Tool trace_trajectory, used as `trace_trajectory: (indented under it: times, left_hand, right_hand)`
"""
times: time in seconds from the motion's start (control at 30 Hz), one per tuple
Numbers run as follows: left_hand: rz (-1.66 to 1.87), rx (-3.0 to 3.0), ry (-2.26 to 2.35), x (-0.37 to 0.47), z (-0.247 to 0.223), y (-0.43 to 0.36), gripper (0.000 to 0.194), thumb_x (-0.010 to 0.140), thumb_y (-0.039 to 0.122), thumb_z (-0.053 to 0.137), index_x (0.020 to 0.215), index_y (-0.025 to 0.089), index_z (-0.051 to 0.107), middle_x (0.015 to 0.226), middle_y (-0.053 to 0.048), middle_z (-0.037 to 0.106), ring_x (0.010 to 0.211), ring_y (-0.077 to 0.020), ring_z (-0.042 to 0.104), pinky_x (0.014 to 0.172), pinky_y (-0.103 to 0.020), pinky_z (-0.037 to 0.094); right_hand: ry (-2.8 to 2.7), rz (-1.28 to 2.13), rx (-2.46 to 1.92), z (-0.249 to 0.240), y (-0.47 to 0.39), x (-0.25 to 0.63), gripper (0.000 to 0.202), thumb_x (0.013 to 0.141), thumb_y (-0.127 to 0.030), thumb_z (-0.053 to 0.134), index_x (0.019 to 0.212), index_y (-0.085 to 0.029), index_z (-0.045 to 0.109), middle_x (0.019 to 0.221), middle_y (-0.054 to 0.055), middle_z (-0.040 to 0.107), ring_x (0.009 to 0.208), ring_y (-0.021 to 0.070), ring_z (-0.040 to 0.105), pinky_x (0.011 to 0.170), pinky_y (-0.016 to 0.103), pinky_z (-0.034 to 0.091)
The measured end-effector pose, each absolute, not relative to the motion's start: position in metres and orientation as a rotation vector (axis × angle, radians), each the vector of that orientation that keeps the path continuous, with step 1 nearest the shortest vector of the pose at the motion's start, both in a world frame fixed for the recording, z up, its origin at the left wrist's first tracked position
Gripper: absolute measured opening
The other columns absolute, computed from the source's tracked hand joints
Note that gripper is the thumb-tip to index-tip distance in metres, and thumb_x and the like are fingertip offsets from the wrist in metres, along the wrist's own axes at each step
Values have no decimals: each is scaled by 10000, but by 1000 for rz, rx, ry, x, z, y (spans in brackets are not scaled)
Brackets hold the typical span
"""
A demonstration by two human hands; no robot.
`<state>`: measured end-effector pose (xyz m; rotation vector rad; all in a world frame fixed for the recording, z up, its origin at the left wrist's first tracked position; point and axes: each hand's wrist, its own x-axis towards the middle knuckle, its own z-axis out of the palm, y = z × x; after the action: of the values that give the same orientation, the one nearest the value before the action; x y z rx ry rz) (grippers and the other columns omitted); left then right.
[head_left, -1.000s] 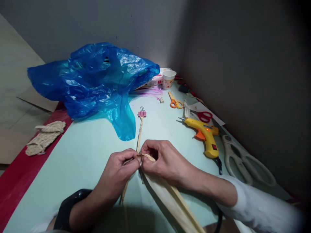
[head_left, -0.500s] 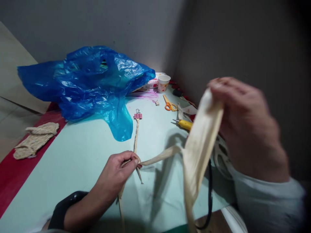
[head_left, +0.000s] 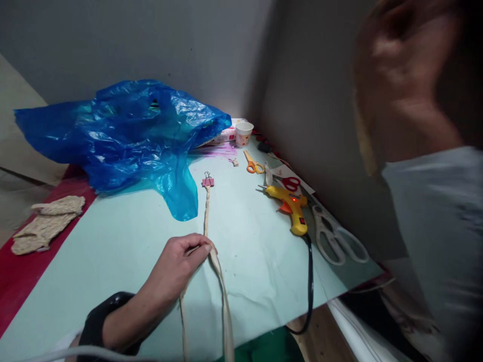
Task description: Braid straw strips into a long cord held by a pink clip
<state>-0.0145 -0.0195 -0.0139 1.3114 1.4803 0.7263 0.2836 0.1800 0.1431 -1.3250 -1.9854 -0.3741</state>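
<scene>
My left hand (head_left: 184,261) is closed, thumb and fingers pinching the lower end of a thin pale braid (head_left: 206,213). A pink binder clip (head_left: 208,181) grips the braid's far end on the table. Below my fingers, loose pale strips (head_left: 225,306), which look like dried husk, hang toward the table's near edge. My right hand (head_left: 403,75) is raised at the upper right, smeared by motion, its fingertips partly out of sight. A beige strip (head_left: 364,138) shows along its left side and seems to be held in it.
At right lie a yellow glue gun (head_left: 289,201) with its light on, large white-handled scissors (head_left: 335,239), red-handled scissors (head_left: 291,183) and orange scissors (head_left: 253,163). A paper cup (head_left: 244,134) stands behind. A blue plastic bag (head_left: 139,136) and a woven piece (head_left: 49,223) are at left.
My right hand has swung up and to the right, carrying the wide strip away from the braid. My left hand keeps its pinch, and the strip that stretched rightward now hangs down.
</scene>
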Motion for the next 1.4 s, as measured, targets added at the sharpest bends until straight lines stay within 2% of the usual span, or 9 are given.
trace_trajectory:
  times: [0.2,0.4,0.53,0.67,0.8,0.9,1.03,1.23,1.4]
  left_hand:
    - [758,1279,1497,-12,-9,-19,220,751,347,607,673,161,695,729,-43,663,734,-199,557,713,-284,394]
    - [814,1216,1467,-12,-11,-20,200,744,329,636,667,163,717,712,-41,673,698,-182,555,680,-273,392]
    - [853,1190,1443,-12,-11,-22,177,755,298,631,698,163,730,714,-33,673,724,-182,566,694,-268,400]
    - [877,1149,1376,-13,-13,-22,162,767,258,618,759,161,747,756,-39,682,784,-191,586,752,-276,411]
    - [890,1116,1400,-15,-18,-23,166,762,284,642,776,156,746,740,-35,654,710,-163,564,665,-260,407]
    - [888,993,1439,-14,-18,-26,290,783,352,637,1008,190,722,730,-7,612,579,-108,488,500,-226,318]
    - [994,890,1401,-10,-15,-29,468,790,355,643,1239,252,565,693,32,585,503,-71,420,441,-196,245]
    - [952,795,1322,-12,-14,-25,552,741,347,695,1217,246,434,679,41,630,375,-27,299,389,-163,190]
    - [854,707,1295,-15,-12,-21,395,697,334,742,1001,170,548,743,-18,674,436,-33,405,418,-160,238]
  right_hand:
    - [-1998,-482,-1630,108,192,254,359,915,-162,477,1239,-10,509,1223,202,544,1149,219,448,933,381,283]
    - [-2247,-350,-1439,72,103,199,196,881,-135,500,1005,-164,648,1030,104,629,931,219,547,800,331,366]
    - [-2436,792,-1132,39,41,172,232,912,-342,512,885,-166,661,774,47,656,680,151,564,593,251,361]
    - [-2300,1145,-1108,9,12,159,225,903,-350,525,963,-166,639,771,31,655,667,135,546,572,230,348]
    - [-2193,1221,-1088,-2,16,163,184,909,-280,507,953,-164,643,793,15,659,688,120,548,617,223,359]
    - [-2113,1249,-1121,-3,22,168,179,910,-239,484,919,-153,640,757,6,652,652,110,528,600,219,349]
    - [-2108,1247,-1189,-2,24,168,191,895,-207,478,831,-155,650,713,-8,651,611,98,503,590,219,335]
    - [-2171,1133,-1228,-3,23,163,207,885,-210,479,805,-169,665,609,-38,563,530,80,412,544,229,286]
    - [-2156,1208,-1213,-7,20,163,182,869,-178,489,899,-203,667,665,-41,609,570,87,464,563,222,310]
